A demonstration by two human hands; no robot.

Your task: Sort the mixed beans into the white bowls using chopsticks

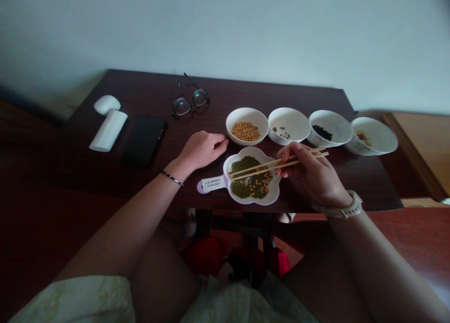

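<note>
My right hand (314, 175) grips a pair of wooden chopsticks (267, 166) whose tips reach into the shallow flower-shaped dish (228, 161). In that white dish with a lilac rim, mung beans (242, 189) lie mixed with yellow soybeans (263, 187). Whether the tips pinch a bean is too small to tell. The dish's labelled handle (212, 184) points left. My left hand (202, 150) lies on the table with its fingers curled together, nothing visible in them, beside a white bowl (230, 121) of soybeans.
To the right of the soybean bowl stand a bowl (295, 119) with a few mung beans, a bowl (333, 116) of black beans, and a bowl (381, 135) with reddish bits. Eyeglasses (191, 102), a black phone-like slab (145, 140) and a white device (108, 131) lie left.
</note>
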